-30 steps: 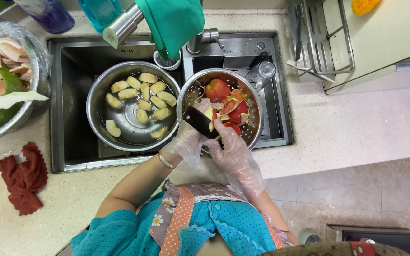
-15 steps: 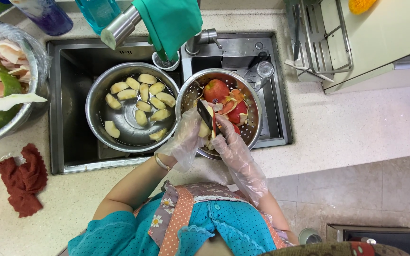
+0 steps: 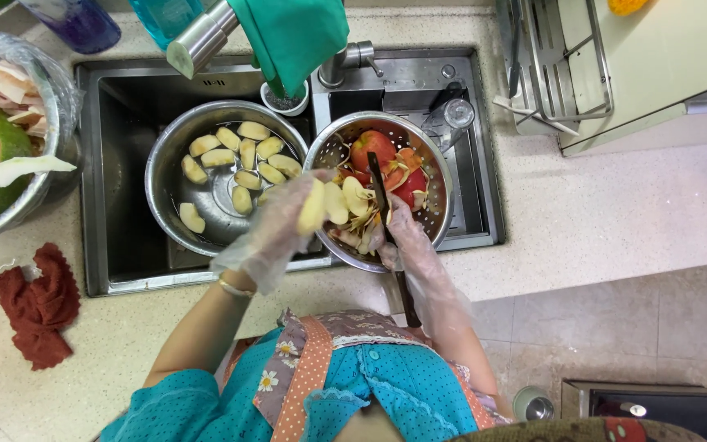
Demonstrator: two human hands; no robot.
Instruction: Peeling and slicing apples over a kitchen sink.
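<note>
My left hand [image 3: 276, 229], in a clear plastic glove, holds a pale peeled apple wedge [image 3: 312, 206] between the two steel vessels. My right hand [image 3: 407, 233], also gloved, grips a dark-handled knife [image 3: 378, 192] whose blade points up over the metal colander [image 3: 439, 205]. The colander holds red apples [image 3: 372, 147] and a heap of peel. To its left a steel bowl [image 3: 165, 192] in the sink contains several peeled wedges [image 3: 243, 160] in water.
A tap with a green cloth [image 3: 292, 37] hangs over the sink [image 3: 116, 98]. A bag-lined bowl of scraps [image 3: 6, 155] and a red rag [image 3: 38, 303] lie at left. A dish rack [image 3: 558, 74] stands at right.
My left hand has moved left out of the colander with a peeled wedge toward the steel bowl. The knife in my right hand has turned upright over the colander.
</note>
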